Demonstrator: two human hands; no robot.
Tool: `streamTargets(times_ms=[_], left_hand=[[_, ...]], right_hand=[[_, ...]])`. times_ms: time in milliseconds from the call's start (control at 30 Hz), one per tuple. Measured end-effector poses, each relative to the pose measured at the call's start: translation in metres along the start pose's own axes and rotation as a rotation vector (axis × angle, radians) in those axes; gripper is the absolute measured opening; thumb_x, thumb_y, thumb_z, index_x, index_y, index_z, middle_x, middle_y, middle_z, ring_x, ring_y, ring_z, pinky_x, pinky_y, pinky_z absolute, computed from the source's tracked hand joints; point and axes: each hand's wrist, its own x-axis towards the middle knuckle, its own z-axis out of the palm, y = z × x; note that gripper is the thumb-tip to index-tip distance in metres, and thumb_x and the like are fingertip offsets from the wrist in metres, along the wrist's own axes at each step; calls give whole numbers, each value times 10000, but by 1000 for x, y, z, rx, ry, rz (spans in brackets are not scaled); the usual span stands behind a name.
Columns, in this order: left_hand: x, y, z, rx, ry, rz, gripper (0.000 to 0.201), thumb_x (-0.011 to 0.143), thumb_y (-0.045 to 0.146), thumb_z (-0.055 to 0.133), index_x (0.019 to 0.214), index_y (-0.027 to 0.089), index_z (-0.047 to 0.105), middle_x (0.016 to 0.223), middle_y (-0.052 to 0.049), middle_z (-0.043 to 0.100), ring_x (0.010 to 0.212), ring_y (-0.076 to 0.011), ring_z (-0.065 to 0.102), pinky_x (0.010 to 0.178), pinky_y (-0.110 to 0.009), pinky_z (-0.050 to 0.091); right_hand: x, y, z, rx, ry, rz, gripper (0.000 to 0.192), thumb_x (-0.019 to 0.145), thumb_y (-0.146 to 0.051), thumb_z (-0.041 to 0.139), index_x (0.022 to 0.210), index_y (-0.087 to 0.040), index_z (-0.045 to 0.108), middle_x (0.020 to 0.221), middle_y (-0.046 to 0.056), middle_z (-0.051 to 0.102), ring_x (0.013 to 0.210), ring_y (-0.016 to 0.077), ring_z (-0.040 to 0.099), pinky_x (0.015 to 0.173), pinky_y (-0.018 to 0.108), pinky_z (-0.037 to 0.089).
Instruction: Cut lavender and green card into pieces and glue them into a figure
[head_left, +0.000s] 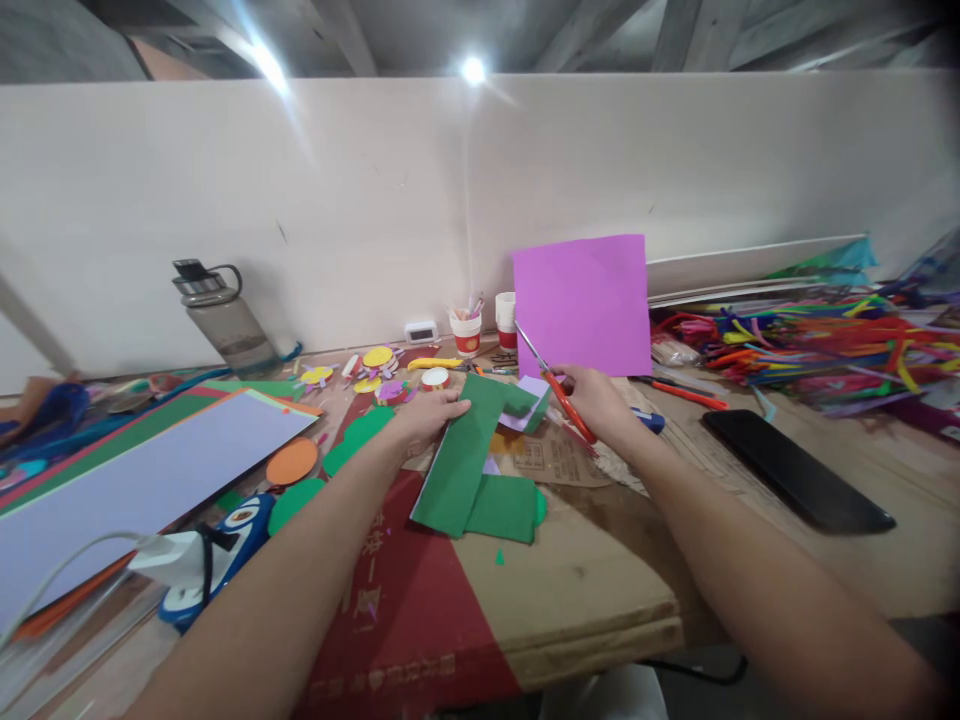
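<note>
My left hand (427, 422) grips the left edge of a folded strip of green paper (459, 470), its thumb lying on top. My right hand (594, 398) holds a pair of scissors (568, 403) with orange-red handles. Their blades point up and to the left, away from the strip, and look closed. Another green piece (504, 507) lies against the strip's lower right side. Just left of the scissors sits a lilac and green scrap (527, 405). Green paper circles (365, 437) are partly hidden behind my left forearm.
Cardboard (585, 580) covers the table. A purple sheet (585, 300) leans on the wall. A phone (795, 470) and pipe cleaners (817, 340) lie right. Paper sheets (172, 450), a power strip (244, 530) and a water bottle (229, 325) are left; a pencil cup (466, 335) stands behind.
</note>
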Motion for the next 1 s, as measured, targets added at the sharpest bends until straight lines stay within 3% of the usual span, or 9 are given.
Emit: streamTargets(times_ms=[67, 167, 300, 367, 533, 633, 767, 867, 1000], left_hand=[[2, 0, -2, -18, 22, 33, 162, 764, 218, 747, 902, 135, 733, 799, -110, 747, 643, -196, 704, 600, -281, 570], [3, 1, -3, -35, 69, 112, 139, 801, 254, 706, 895, 152, 718, 790, -84, 743, 631, -174, 688, 585, -267, 563], [0, 7, -2, -63, 64, 164, 97, 742, 160, 692, 838, 158, 684, 782, -57, 734, 616, -157, 668, 574, -259, 559], [-2, 9, -2, -70, 25, 149, 175, 660, 76, 683, 818, 152, 667, 773, -47, 728, 605, -157, 664, 567, -264, 559], [-7, 14, -10, -82, 38, 153, 470, 623, 29, 701, 1062, 184, 634, 837, -42, 734, 631, -175, 686, 592, -294, 570], [-4, 16, -19, -143, 101, 229, 562, 637, 54, 760, 1156, 198, 600, 843, -48, 735, 646, -177, 695, 642, -314, 578], [0, 20, -26, -198, 154, 361, 597, 624, 28, 772, 1183, 168, 617, 906, -65, 737, 742, -168, 707, 742, -302, 576], [-2, 22, -22, -185, 143, 368, 609, 645, 24, 751, 1222, 171, 623, 938, -74, 738, 749, -165, 707, 761, -306, 574], [-5, 22, -13, -145, 104, 354, 617, 653, 22, 742, 1242, 172, 635, 921, -79, 737, 748, -175, 706, 747, -310, 570]], right_hand=[[-3, -2, 1, 215, -53, -6, 456, 736, -185, 529, 1185, -167, 606, 695, -6, 626, 523, 135, 579, 538, 252, 483], [-12, -8, -1, 388, -124, -116, 478, 754, -202, 507, 1231, -190, 530, 778, -16, 596, 569, 122, 584, 550, 248, 494], [-19, -14, -5, 236, -171, -257, 447, 752, -199, 535, 1199, -188, 512, 922, 27, 626, 713, 138, 583, 634, 249, 482], [-19, -14, -5, 156, -178, -268, 439, 764, -206, 539, 1202, -187, 522, 912, 31, 640, 724, 147, 576, 643, 251, 468], [-14, -13, -9, -22, -111, -154, 393, 843, -368, 551, 1188, -187, 605, 816, 36, 677, 668, 167, 587, 600, 253, 423], [-17, -16, -16, -141, -110, -162, 347, 831, -459, 595, 1057, -206, 671, 799, 39, 693, 664, 176, 602, 599, 253, 406], [-24, -26, -20, -176, -304, -198, 316, 844, -503, 582, 898, -205, 672, 695, 17, 652, 551, 140, 546, 532, 238, 362], [-29, -33, -18, -108, -437, -223, 311, 875, -479, 547, 932, -199, 669, 637, -6, 608, 511, 122, 521, 512, 226, 362], [-32, -33, -13, 0, -504, -191, 347, 874, -507, 538, 965, -195, 660, 580, -23, 557, 461, 118, 512, 456, 217, 360]])
